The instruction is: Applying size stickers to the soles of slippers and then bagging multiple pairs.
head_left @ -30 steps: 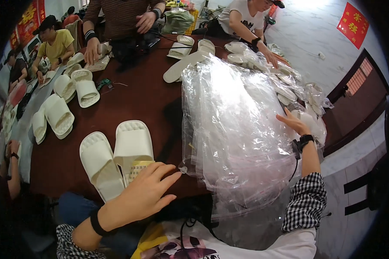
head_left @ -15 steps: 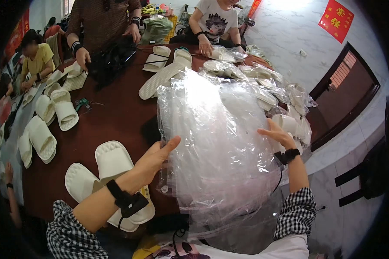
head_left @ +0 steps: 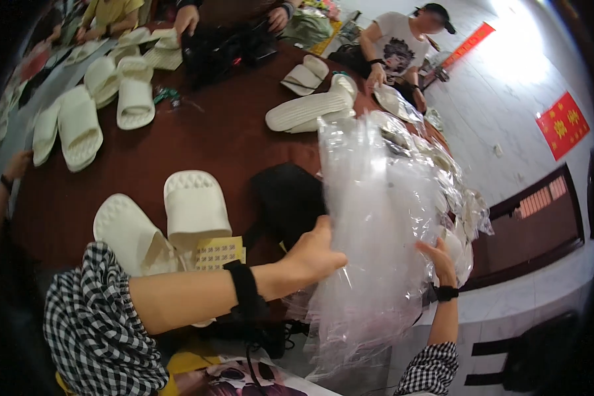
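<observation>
A stack of clear plastic bags stands upright before me, its lower end hanging past the table's edge. My left hand is closed on the stack's left edge. On the other edge my right hand grips the bags, its fingers partly hidden. Left of the stack lies a pair of cream slippers, partly covered by my left forearm. A yellow sticker sheet rests against the slippers, just above my wrist strap.
Cream slippers line the left of the brown table. More slippers lie at the far middle. Bagged slippers are heaped along the right edge. A black item lies beside the bags. Several people work around the table.
The stack has gone from spread out and leaning to narrower and more upright, shifting right with both hands. My view has turned, and the sticker sheet shows more fully.
</observation>
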Motion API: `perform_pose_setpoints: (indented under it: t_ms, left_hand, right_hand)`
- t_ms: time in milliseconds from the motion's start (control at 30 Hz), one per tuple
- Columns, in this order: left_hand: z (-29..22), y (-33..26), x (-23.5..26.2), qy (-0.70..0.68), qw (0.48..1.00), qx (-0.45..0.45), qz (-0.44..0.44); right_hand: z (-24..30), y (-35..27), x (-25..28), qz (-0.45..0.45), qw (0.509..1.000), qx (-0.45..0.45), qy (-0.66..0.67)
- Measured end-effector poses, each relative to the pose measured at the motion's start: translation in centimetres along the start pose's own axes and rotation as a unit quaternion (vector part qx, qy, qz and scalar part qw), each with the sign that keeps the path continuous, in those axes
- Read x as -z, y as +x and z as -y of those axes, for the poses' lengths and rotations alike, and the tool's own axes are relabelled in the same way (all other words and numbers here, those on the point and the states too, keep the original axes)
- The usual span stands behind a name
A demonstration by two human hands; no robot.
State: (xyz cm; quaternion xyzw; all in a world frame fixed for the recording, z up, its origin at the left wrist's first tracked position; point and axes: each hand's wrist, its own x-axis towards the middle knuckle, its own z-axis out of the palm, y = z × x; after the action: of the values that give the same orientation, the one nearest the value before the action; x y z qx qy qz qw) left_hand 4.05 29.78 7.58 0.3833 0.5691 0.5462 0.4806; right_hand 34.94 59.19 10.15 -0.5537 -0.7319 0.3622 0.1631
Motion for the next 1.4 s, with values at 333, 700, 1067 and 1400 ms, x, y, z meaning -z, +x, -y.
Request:
perform_pose_setpoints:
  t_ms: [333, 700, 1067, 1400]
  left_hand:
    - [-2.5, -2.7, -7.7, -0.094, 0.985, -0.127, -0.062]
    - [1.5, 1.9, -3.9, -0.215, 0.976, -0.029, -0.001]
    - [-1.7, 1.6, -7.7, 0.003, 0.960, -0.201, 0.195]
    - [1.0, 3.7, -2.2, 0.556, 0.737, -0.284, 0.259]
  right_hand:
    - [5.2, -4.9, 4.2, -0.004, 0.987, 0.098, 0.131]
    - [-0.4, -0.2, 2.5, 0.086, 0.995, -0.047, 0.020]
    - [-1.2, -1.1, 3.7, 0.069, 0.997, -0.015, 0.034]
    - [-8.5, 1.4, 4.1, 0.037, 0.998, -0.028, -0.042]
